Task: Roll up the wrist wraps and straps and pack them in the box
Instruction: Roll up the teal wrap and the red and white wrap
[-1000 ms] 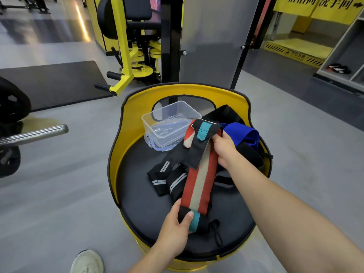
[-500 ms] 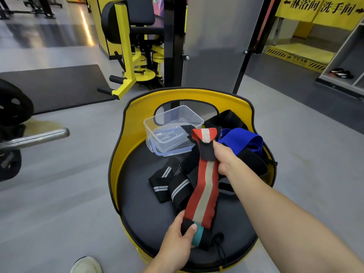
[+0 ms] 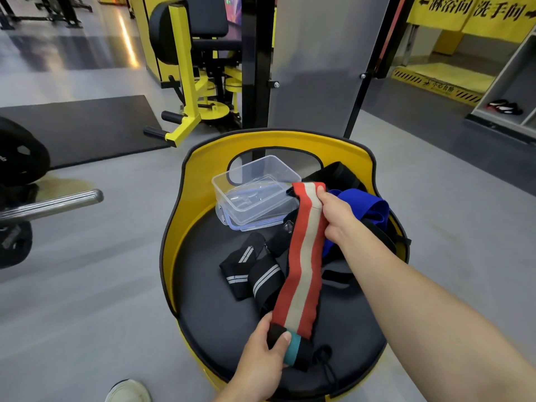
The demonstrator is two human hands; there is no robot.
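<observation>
So the red-and-cream wrist wrap (image 3: pixel 301 256) is now pulled flat, its black flap gone from the top. Left hand (image 3: pixel 261 361) pinches the near end, right hand (image 3: pixel 333 216) grips the far end beside the clear box (image 3: pixel 255 192). Ready for rolling, I'd guess.

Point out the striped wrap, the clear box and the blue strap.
striped wrap (image 3: pixel 301 256): head view, on its cream middle stripe.
clear box (image 3: pixel 232 195): head view, on its near left wall.
blue strap (image 3: pixel 367 206): head view, on its top fold.
</observation>
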